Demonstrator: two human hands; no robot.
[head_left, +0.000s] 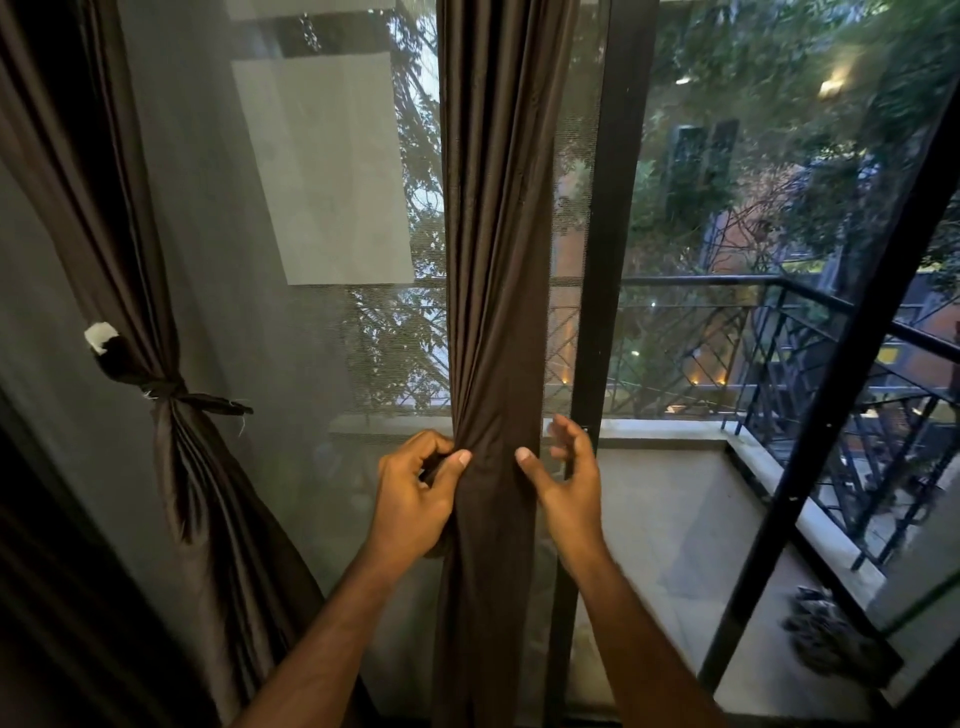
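A dark brown curtain (493, 260) hangs gathered into a narrow column in front of a mesh screen door. My left hand (415, 493) grips its left edge at waist height, fingers curled into the folds and thumb pressed on the front. My right hand (563, 478) is at the curtain's right edge, thumb touching the fabric, fingers spread and loosely bent behind it without closing. A second brown curtain (130, 260) hangs at the left, tied with a knotted band (176, 397).
A black door frame (602, 260) stands just right of the curtain. Beyond it lies a balcony floor (675, 519) with a black metal railing (779, 338), a dark heap (826, 629) on the floor, and trees and buildings outside.
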